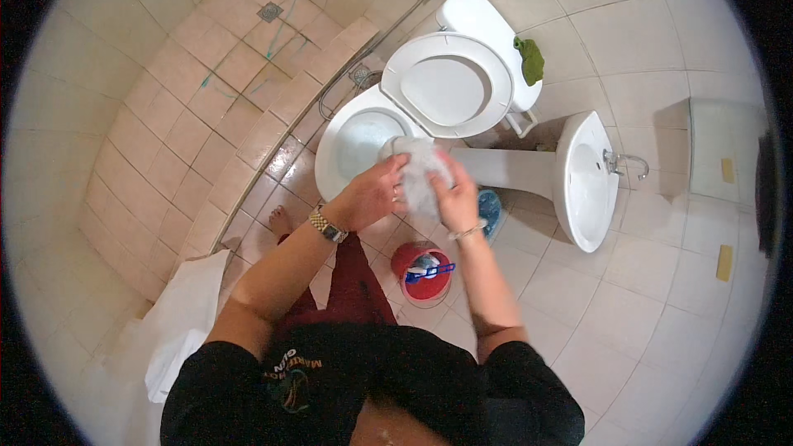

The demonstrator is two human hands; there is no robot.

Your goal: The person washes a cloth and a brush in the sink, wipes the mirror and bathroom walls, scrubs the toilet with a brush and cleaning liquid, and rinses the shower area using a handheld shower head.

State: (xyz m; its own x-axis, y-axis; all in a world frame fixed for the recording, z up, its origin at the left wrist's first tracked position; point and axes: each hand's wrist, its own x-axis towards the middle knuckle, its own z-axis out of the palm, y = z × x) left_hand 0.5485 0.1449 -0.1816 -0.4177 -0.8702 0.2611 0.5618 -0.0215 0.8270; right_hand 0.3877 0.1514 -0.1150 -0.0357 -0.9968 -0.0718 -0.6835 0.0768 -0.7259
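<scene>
My left hand (375,194), with a watch at its wrist, grips one side of a crumpled whitish cloth (422,183). From the other side my right hand (457,193) grips the same cloth, its thumb across the front. The cloth is slightly blurred, and its folds hide part of the toilet's rim. Just beyond my hands is a white toilet bowl (365,136) with water in it. Its seat (447,83) and lid (452,91) are raised against the cistern (474,9).
A red bucket (427,291) holding a blue-handled tool (433,272) stands below my hands. Right of them are a pedestal washbasin (585,186) and a blue slipper (489,214). A green cloth (530,62) hangs on the cistern. A raised tiled kerb (266,139) runs along the left.
</scene>
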